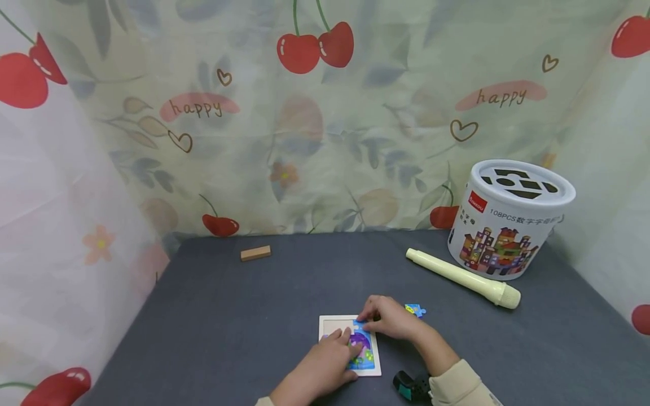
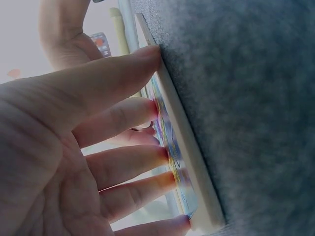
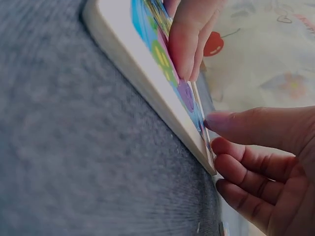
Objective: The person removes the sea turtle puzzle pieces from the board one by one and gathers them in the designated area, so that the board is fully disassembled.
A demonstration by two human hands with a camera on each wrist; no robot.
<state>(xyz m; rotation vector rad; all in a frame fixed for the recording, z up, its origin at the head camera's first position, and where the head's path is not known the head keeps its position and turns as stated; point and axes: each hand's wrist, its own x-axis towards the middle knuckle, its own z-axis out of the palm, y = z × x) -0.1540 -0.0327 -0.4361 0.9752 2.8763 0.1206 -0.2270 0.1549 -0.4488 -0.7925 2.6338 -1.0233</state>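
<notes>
A small jigsaw puzzle in a pale wooden frame [image 1: 377, 361] lies on the dark table, its picture blue, purple and green. At its upper left, a bare wooden patch of the tray shows. My left hand [image 1: 327, 361] lies over the puzzle, fingertips pressing on the pieces; in the left wrist view its thumb [image 2: 147, 56] rests on the frame's edge. At the upper right corner, my right hand [image 1: 391, 318] pinches a blue puzzle piece [image 1: 358, 325] between thumb and fingers, low against the tray. Beyond that hand lies a loose blue and yellow puzzle piece [image 1: 415, 309].
A cream toy microphone [image 1: 462, 277] lies at the right, in front of a white bucket [image 1: 508, 220] with a shape-sorter lid. A wooden block [image 1: 255, 253] lies at the back left. The right wrist wears a black device [image 1: 411, 387]. Patterned cloth [image 1: 325, 169] hangs behind.
</notes>
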